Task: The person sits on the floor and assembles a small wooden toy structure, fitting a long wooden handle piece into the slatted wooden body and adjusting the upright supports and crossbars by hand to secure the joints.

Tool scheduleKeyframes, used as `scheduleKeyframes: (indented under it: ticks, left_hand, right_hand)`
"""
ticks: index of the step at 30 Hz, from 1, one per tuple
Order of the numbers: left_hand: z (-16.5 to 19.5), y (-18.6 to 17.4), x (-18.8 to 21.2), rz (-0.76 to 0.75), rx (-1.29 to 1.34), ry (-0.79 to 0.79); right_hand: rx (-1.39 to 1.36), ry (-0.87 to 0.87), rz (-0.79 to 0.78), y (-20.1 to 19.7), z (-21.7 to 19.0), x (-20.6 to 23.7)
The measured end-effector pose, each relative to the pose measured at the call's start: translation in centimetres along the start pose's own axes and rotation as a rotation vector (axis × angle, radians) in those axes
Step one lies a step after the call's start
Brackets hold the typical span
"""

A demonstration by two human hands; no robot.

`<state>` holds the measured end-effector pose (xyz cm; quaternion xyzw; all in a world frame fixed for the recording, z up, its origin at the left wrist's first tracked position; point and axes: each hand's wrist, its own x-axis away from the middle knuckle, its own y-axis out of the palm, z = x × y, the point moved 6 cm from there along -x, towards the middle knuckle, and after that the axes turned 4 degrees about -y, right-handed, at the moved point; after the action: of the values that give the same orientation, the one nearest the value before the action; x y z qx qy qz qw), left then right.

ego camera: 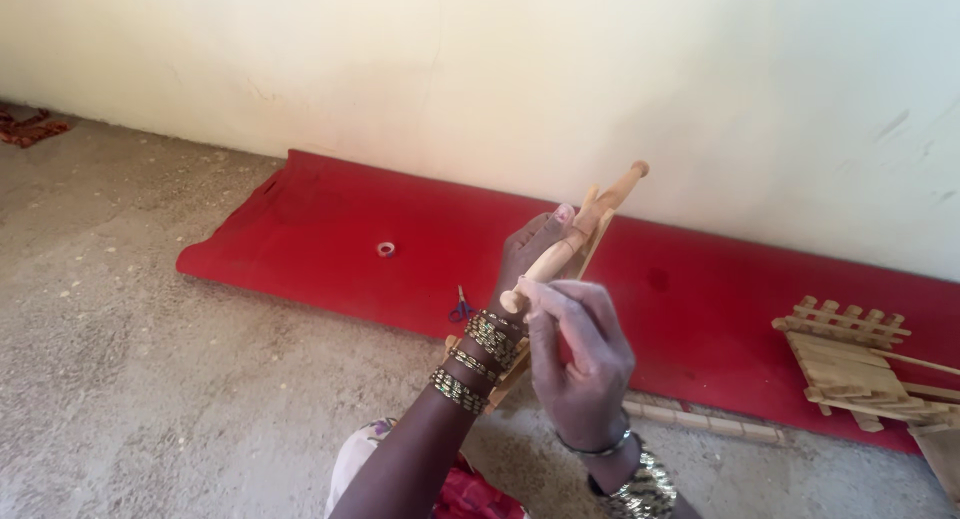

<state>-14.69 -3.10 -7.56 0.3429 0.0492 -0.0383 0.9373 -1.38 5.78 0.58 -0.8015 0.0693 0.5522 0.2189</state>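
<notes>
My left hand (535,249) grips a light wooden frame piece (598,224) held up in front of me, thumb on top. My right hand (580,354) pinches the lower end of a turned wooden rod (575,241) with a knob at each end; the rod lies slanted across the frame, its far knob pointing up right toward the wall. Beaded bangles circle both wrists. The lower part of the frame is hidden behind my hands.
A red mat (330,229) lies along the pale wall. On it sit a small tape roll (386,249), small scissors (461,307) and slatted wooden assemblies (850,364) at the right. A wooden strip (700,419) lies on the rough concrete floor (150,379).
</notes>
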Motion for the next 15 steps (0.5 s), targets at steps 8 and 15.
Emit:
scheduleKeyframes:
  ticks: [8, 15]
  left_hand:
    - [-0.8, -2.5, -0.6, 0.074, -0.121, 0.013]
    - [0.8, -1.8, 0.1, 0.047, -0.623, 0.331]
  right_hand:
    - [-0.183, 0.365, 0.217, 2.1, 5.4, 1.6]
    - [-0.094, 0.156, 0.165, 0.4, 2.4, 1.6]
